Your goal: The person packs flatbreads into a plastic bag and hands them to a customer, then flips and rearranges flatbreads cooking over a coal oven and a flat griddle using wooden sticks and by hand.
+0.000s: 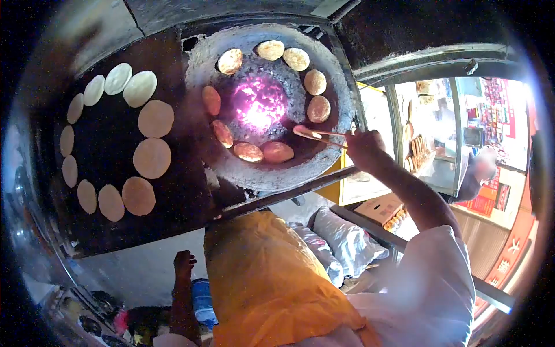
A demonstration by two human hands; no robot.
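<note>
Right hand pinching tongs over oven's right rim, breads ringing coals; left hand (loosely open) off bench's near edge.

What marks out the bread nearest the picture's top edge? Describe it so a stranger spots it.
Find the round oven, then the pink-glowing coals inside it. Above them lies a pale, brown-speckled bread. Every other bread lies lower in the picture.

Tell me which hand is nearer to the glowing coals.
Right. The right hand grips tongs by the oven's rim, to the right of the glowing coals; the left hand hangs farther off, beside the orange apron.
</note>
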